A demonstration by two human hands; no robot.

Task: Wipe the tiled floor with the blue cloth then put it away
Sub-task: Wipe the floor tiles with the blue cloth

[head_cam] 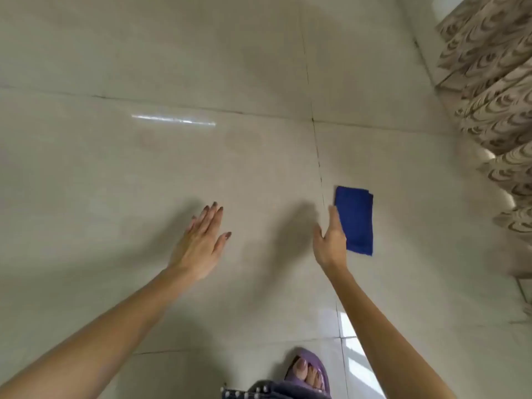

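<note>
A folded blue cloth (357, 221) lies flat on the pale tiled floor (144, 182), just right of a grout line. My right hand (331, 237) hovers above the floor at the cloth's left edge, fingers straight, and I cannot tell whether it touches the cloth. My left hand (201, 243) is held out over the tiles to the left, fingers straight and together, holding nothing. Both forearms reach in from the bottom of the view.
A patterned beige curtain (495, 110) hangs along the right side. My foot in a purple slipper (311, 372) stands at the bottom edge. Dark grout lines (318, 156) cross the floor, and a light streak reflects on the tiles at upper left.
</note>
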